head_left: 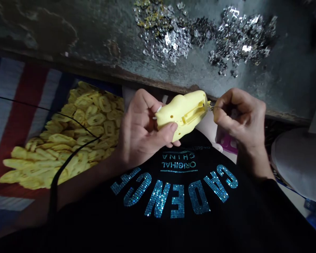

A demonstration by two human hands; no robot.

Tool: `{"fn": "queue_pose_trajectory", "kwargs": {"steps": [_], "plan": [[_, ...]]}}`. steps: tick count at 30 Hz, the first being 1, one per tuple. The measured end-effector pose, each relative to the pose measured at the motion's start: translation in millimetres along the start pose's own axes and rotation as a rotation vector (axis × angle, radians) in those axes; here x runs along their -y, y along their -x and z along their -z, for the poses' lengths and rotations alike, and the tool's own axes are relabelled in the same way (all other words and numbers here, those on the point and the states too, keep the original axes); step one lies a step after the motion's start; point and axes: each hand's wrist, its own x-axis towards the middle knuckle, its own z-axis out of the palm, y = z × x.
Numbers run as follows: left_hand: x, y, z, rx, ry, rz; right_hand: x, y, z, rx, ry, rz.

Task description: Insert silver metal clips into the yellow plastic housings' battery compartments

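My left hand (147,130) is closed around a yellow plastic toy shell (179,112), thumb on its near face. The shell has a long open slot, like a battery compartment, and a few small holes facing up. Off its right end, my right hand (237,116) pinches a small thin metal piece (212,108), partly hidden by the fingertips. That piece touches or nearly touches the shell's end; I cannot tell which. Both hands are held in front of my black shirt, by the bench edge.
Across the worn metal bench (94,38) lie heaps of small shiny metal clips (165,42), more of them (242,38) to the right. At left, many yellow plastic shells (89,123) are piled on a striped sheet (21,98). A black cord (65,165) crosses there.
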Motion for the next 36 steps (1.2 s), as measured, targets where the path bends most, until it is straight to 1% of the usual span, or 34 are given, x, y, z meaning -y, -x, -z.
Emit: {"fn": "queue_pose_trajectory", "kwargs": {"steps": [3,7,9,13,21,25,27,30,33,36], "plan": [[7.5,-2.4,2.2,0.032,0.051,-0.009,-5.4,5.9,-11.4,-0.057,-0.081,-0.061],[21.4,-7.8,3.2,0.087,0.081,-0.162,-3.0,10.4,-20.0,-0.098,-0.180,-0.161],[25.3,-10.3,2.7,0.100,0.084,-0.205,-2.0,10.5,-20.5,-0.102,-0.235,-0.188],[23.9,-12.1,0.6,0.094,0.063,-0.211,-4.9,10.4,-20.5,-0.096,-0.220,-0.231],[16.6,-11.7,-0.9,0.071,0.084,-0.196,-6.0,8.6,-20.0,-0.073,-0.268,-0.221],[20.7,-12.1,1.8,0.082,0.097,-0.191,-6.6,10.5,-18.8,-0.095,-0.358,-0.161],[23.1,-12.4,3.0,0.084,0.104,-0.186,-4.8,12.1,-16.5,-0.122,-0.326,-0.128],[25.0,-12.7,4.0,0.085,0.115,-0.183,0.7,13.7,-12.2,-0.163,-0.115,-0.021],[25.3,-12.8,4.3,0.081,0.111,-0.174,4.8,13.8,-12.2,-0.174,0.105,0.132],[26.2,-13.0,4.7,0.087,0.099,-0.179,5.3,14.4,-16.8,-0.216,0.161,0.282]]}}
